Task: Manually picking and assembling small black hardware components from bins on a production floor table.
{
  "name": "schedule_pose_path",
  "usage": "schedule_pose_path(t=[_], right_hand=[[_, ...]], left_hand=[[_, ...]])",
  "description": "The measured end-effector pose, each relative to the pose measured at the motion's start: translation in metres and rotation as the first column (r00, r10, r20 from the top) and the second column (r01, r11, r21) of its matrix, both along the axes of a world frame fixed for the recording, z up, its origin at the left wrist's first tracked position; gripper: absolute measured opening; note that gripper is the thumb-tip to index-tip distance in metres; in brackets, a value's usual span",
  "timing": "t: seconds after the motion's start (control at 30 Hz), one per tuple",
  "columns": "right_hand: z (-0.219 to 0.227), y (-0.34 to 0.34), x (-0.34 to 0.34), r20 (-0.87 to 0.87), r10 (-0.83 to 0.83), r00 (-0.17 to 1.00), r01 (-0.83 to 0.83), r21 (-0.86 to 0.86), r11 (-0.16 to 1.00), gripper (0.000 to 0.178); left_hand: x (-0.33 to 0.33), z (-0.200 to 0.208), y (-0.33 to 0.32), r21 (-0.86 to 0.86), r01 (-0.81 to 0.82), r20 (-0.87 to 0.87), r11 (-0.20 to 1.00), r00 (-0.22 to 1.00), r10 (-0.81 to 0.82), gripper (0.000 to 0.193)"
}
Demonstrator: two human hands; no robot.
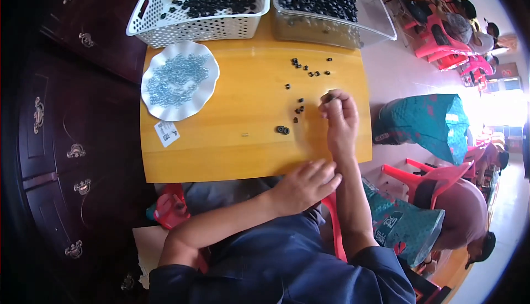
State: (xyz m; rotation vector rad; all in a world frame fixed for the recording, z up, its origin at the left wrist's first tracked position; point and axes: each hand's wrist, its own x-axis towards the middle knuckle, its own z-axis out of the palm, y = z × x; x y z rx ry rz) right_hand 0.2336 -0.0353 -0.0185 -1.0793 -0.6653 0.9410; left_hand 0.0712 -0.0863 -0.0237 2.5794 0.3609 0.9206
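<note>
Near the right side of the yellow table (232, 155), my right hand (342, 119) pinches a small dark piece (329, 97) between thumb and fingers; it looks like the loose black parts. My left hand (306, 188) is at the table's front edge, its fingers stretched out against my right forearm, and I see nothing in it. Left of my right hand lie several small black ring-shaped parts (282, 130), some in a loose line, others scattered farther back. A white scalloped plate (211, 91) at the table's left bears many small clear bluish pieces (179, 78).
At the back stand a white perforated basket (204, 31) and a clear plastic bin (314, 31), both holding black parts. A printed card (167, 133) lies below the plate. Dark drawers (72, 138) line the left; green bags (425, 124), red chairs and other people are on the right.
</note>
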Motion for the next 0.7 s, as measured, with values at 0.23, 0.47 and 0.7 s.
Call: schedule_pose_path(t=[0.23,0.47,0.7], right_hand=[[-0.014,-0.037,0.082,-0.089,-0.068,0.994,0.078,0.115,0.99,0.021],[-0.033,-0.052,0.083,-0.413,-0.044,0.909,0.135,0.194,0.972,0.021],[-0.04,-0.053,0.078,-0.415,0.008,0.91,0.078,0.19,0.979,0.026]], left_hand=[[0.022,-0.027,-0.001,-0.004,0.177,-0.027,0.984,0.984,-0.177,0.02],[0.004,-0.05,-0.016,-0.239,0.39,-0.059,0.889,0.908,-0.414,0.029],[0.062,-0.133,-0.024,-0.478,0.124,-0.391,0.869,0.856,-0.337,0.064]])
